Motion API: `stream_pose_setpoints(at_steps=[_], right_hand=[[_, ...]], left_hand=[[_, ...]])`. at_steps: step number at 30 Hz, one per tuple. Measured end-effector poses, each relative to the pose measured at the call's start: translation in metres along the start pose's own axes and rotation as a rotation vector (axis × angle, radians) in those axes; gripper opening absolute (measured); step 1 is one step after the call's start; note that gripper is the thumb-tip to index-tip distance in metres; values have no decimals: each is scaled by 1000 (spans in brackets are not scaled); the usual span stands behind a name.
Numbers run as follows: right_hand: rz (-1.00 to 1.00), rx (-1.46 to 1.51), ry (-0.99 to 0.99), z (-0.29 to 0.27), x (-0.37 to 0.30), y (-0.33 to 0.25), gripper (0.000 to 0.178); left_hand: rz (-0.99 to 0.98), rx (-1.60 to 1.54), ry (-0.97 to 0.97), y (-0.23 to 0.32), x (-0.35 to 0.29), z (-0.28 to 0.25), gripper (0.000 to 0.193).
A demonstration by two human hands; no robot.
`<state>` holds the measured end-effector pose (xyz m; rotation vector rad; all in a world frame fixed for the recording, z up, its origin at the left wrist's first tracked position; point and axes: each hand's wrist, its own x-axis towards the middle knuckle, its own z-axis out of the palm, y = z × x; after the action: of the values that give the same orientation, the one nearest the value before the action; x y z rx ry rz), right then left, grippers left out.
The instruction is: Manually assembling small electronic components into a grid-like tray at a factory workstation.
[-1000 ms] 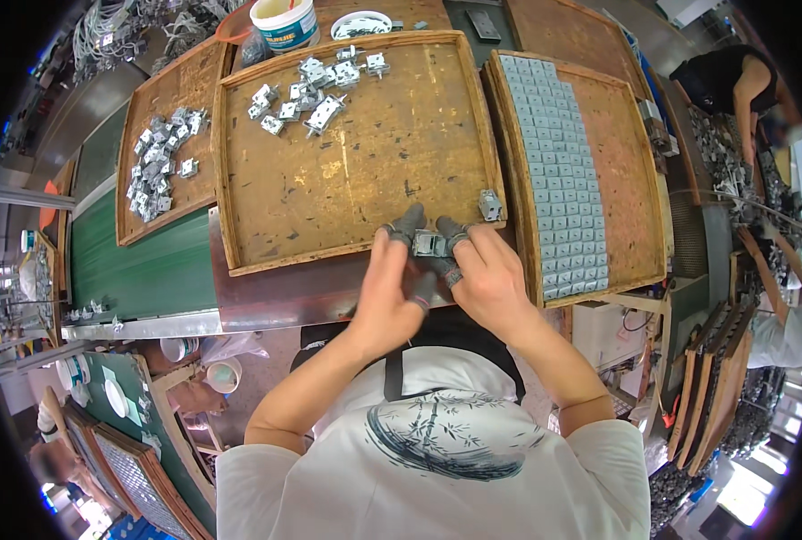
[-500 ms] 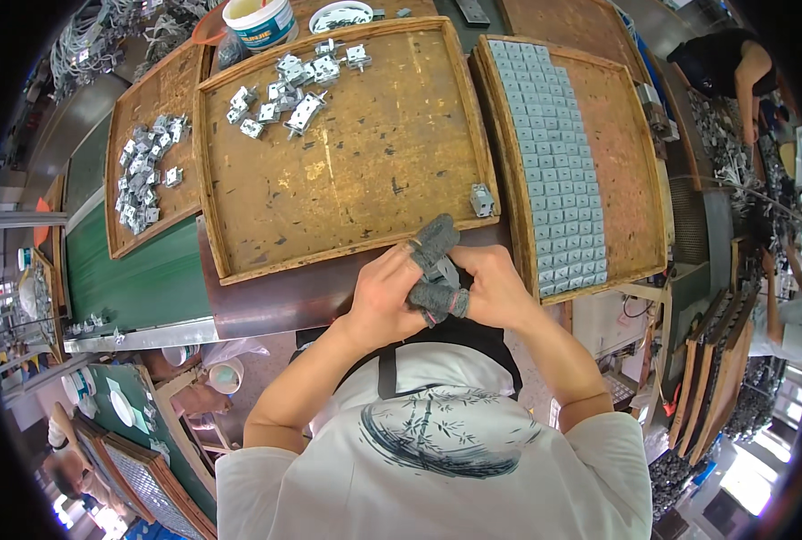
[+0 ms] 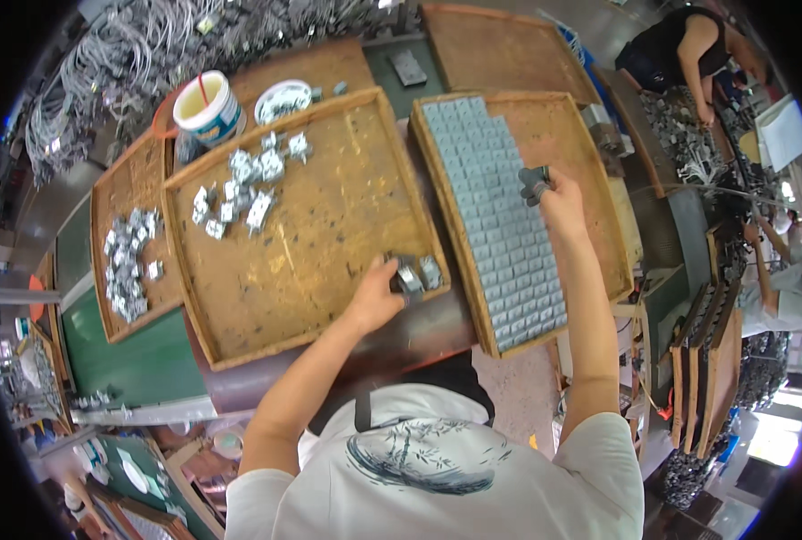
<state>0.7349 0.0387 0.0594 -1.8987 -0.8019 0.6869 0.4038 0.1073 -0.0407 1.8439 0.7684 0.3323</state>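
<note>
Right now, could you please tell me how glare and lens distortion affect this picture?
Throughout the head view: a curved black border rings the image, the bright patch at lower right looks washed out, and the wooden tray under the right hand remains clearly visible.

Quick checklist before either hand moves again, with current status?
1. Left hand at the metal part near the middle tray's near right corner: ok.
2. Left-hand grip on that part firm: cannot tell, fingers partly hidden.
3. Right hand over the right tray: ok.
4. Right-hand fingertips holding something: cannot tell, dark finger coverings obscure it.
5. Gray blocks lined up in rows: ok.
6. Loose metal pieces apart from both hands: ok.
</note>
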Motion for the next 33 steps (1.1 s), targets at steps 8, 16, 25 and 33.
stream_pose_setpoints(at_steps=[8,16,25,33], right_hand=[[78,-446,166,19,144,43,40],[191,-324,60,4,222,93,49],[-62,640,195,43,113,4,29],[-92,594,-131,79,-49,-13,30]], left_hand=[[-139,-168,120,20,-7,25,37],[49,-77,134,4,-14,8,61],[-349,730,788,-22,-10,-160,41],[-465,640,670,-35,-11,-168,30]])
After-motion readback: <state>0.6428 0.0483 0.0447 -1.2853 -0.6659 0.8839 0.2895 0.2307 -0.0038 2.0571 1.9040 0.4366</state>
